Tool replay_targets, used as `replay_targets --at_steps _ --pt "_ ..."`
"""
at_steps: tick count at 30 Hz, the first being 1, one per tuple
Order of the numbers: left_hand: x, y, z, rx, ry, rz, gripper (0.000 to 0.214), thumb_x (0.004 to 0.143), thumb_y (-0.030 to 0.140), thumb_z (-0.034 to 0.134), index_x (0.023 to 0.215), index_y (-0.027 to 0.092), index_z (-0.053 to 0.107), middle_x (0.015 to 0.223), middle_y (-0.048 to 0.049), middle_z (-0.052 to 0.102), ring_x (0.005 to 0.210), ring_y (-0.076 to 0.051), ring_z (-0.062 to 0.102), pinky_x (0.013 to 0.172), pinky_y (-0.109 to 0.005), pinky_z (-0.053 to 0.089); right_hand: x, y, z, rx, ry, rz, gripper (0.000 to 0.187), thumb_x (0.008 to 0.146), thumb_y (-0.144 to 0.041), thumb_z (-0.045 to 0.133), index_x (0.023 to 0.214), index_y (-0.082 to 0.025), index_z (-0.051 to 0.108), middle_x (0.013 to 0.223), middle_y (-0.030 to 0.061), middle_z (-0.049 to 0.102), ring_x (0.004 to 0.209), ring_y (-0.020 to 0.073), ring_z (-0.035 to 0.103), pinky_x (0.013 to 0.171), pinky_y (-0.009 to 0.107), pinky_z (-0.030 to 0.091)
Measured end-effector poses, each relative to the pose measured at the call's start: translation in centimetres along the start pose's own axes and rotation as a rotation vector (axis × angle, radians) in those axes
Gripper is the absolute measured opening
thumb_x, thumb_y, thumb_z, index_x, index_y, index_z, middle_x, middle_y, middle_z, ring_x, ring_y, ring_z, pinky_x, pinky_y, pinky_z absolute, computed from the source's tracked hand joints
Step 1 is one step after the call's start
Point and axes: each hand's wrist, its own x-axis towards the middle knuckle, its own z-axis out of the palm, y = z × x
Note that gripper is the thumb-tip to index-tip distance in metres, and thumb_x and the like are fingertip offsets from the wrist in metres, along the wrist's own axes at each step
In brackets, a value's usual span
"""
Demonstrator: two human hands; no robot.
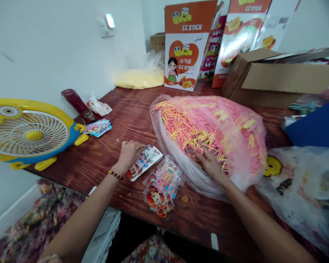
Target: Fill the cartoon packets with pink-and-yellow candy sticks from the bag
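Observation:
My left hand (129,155) is closed with its fingertips at the upper edge of a stack of small printed plastic pouches (146,163), seemingly pinching the top one. My right hand (210,164) reaches into the mouth of a large clear plastic bag (190,184), its fingers closed on a few thin pink and yellow sticks (199,150). The bag lies on its side, full of loose sticks (178,126). Between my hands a loose pile of filled pouches (164,186) with a cartoon face lies on the wooden table (131,109).
A yellow fan (34,135) stands at the left, near a dark red bottle (75,102) and blue packets (98,128). Behind are CC Stick boxes (181,47), a yellow bag (139,78) and an open carton (285,80). A plastic carrier bag (304,186) sits right; wrapped items (44,215) fill a container lower left.

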Motion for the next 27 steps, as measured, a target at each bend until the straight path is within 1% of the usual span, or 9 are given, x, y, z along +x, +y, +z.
replay_targets --at_steps 2,6,8,11,15,18,20,24,27 --pt "-0.1 0.0 -0.3 -0.116 0.028 -0.027 0.021 0.086 0.034 0.059 0.084 0.021 0.076 0.093 -0.0082 0.076 0.09 -0.023 0.063 0.088 -0.037 0.04 0.0 -0.3 -0.1 0.038 0.004 0.016 0.026 0.085 -0.049 0.056 0.088 -0.023 0.061 0.081 0.0025 0.069 0.077 0.0224 0.061 0.075 0.035 0.046" --pt "0.0 -0.3 -0.5 -0.536 0.01 -0.155 0.027 0.079 0.043 0.064 0.077 0.016 0.068 0.071 -0.0026 0.068 0.067 -0.016 0.058 0.065 -0.027 0.043 -0.1 -0.6 -0.2 0.072 0.023 0.026 0.028 0.084 -0.052 0.058 0.082 -0.024 0.059 0.076 0.0021 0.067 0.073 0.0219 0.059 0.071 0.035 0.046" --pt "0.1 -0.4 -0.4 -0.583 0.014 -0.184 0.028 0.077 0.044 0.065 0.076 0.016 0.066 0.066 -0.0005 0.065 0.062 -0.015 0.055 0.061 -0.025 0.041 -0.1 -0.5 -0.1 0.074 0.018 0.022 0.029 0.084 -0.053 0.058 0.082 -0.024 0.058 0.076 0.0022 0.066 0.072 0.0216 0.059 0.07 0.034 0.045" --pt "0.1 -0.7 -0.1 -0.411 -0.007 -0.148 0.025 0.082 0.038 0.061 0.075 0.016 0.069 0.066 -0.0016 0.066 0.063 -0.016 0.056 0.062 -0.025 0.04 -0.1 -0.1 0.0 0.057 0.001 0.024 0.028 0.085 -0.052 0.057 0.082 -0.024 0.056 0.075 0.0018 0.066 0.071 0.0211 0.058 0.069 0.033 0.044" --pt "0.0 -0.6 0.2 -0.109 -0.067 -0.028 0.029 0.091 0.033 0.052 0.087 0.019 0.077 0.083 -0.0074 0.073 0.078 -0.021 0.063 0.073 -0.029 0.043 -0.1 0.3 0.1 0.023 -0.003 0.013 0.03 0.085 -0.053 0.056 0.078 -0.024 0.053 0.075 0.0015 0.067 0.071 0.0204 0.057 0.069 0.033 0.042" --pt "-0.1 -0.5 -0.1 0.059 -0.021 0.003 0.027 0.092 0.031 0.054 0.096 0.02 0.078 0.09 -0.0118 0.074 0.089 -0.025 0.063 0.083 -0.033 0.044 0.0 0.5 0.0 0.006 0.003 0.008 0.033 0.085 -0.055 0.056 0.078 -0.023 0.053 0.075 0.0014 0.067 0.07 0.0201 0.056 0.067 0.032 0.041" --pt "-0.2 -0.4 -0.4 0.051 0.043 -0.05 0.026 0.092 0.03 0.054 0.099 0.02 0.077 0.095 -0.0125 0.075 0.092 -0.026 0.064 0.087 -0.035 0.045 0.1 0.6 0.0 -0.012 -0.001 -0.001 0.033 0.085 -0.055 0.057 0.076 -0.023 0.053 0.074 0.0017 0.067 0.071 0.0202 0.056 0.067 0.032 0.042" --pt "-0.3 -0.1 -1.6 -0.305 0.181 -0.168 0.021 0.087 0.033 0.059 0.092 0.019 0.075 0.09 -0.0072 0.076 0.082 -0.022 0.066 0.079 -0.032 0.049 0.0 0.4 0.1 -0.006 -0.005 -0.001 0.032 0.085 -0.055 0.057 0.08 -0.023 0.056 0.071 0.0014 0.066 0.069 0.0203 0.056 0.064 0.031 0.041" --pt "-0.1 0.7 -2.7 -0.683 0.182 -0.248 0.026 0.076 0.041 0.068 0.081 0.016 0.069 0.073 -0.0027 0.07 0.066 -0.016 0.061 0.064 -0.027 0.048 -0.1 0.2 0.1 0.013 -0.002 0.014 0.031 0.084 -0.054 0.058 0.081 -0.023 0.057 0.069 0.0007 0.065 0.066 0.0199 0.055 0.063 0.032 0.042"
